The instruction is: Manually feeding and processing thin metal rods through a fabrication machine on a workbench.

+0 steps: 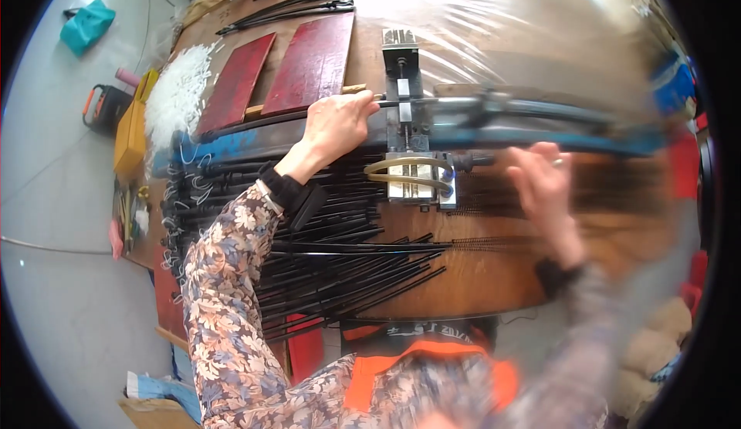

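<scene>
Head view, black rod [388, 103] in left hand [337, 126], extending rightward toward clamp [406, 113]

Clamp [404, 113]: metal, just right of your left fingers [361, 111]
Red boards [312, 62]: glossy, beyond those fingers
Bench [409, 294]: smooth wood
</scene>
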{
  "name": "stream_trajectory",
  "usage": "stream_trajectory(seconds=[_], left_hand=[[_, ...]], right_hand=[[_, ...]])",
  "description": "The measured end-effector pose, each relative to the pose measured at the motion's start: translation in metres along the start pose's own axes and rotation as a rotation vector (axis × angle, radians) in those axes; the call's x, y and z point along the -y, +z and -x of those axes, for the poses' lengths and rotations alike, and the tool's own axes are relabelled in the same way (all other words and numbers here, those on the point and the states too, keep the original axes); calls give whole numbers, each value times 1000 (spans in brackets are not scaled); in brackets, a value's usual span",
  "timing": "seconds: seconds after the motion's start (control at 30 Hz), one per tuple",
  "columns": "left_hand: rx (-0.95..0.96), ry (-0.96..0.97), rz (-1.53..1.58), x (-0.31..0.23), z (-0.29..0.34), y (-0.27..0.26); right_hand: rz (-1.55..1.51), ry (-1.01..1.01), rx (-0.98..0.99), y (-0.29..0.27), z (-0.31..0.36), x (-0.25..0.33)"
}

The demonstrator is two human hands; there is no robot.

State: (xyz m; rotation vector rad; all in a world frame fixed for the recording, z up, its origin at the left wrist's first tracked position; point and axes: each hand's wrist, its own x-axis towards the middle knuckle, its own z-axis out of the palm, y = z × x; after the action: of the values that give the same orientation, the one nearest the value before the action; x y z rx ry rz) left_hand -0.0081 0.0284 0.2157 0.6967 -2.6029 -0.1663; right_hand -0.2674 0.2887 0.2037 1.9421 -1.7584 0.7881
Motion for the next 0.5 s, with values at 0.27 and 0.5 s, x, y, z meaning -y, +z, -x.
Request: stream_trajectory(seconds=[0.27, 0.5], left_hand=[[-81, 90, -39, 8, 3, 11], [-217, 377, -344, 28, -11, -1]], right_hand=[[-373, 56, 148, 31, -5, 12], [-47, 56, 202, 36, -8, 4]])
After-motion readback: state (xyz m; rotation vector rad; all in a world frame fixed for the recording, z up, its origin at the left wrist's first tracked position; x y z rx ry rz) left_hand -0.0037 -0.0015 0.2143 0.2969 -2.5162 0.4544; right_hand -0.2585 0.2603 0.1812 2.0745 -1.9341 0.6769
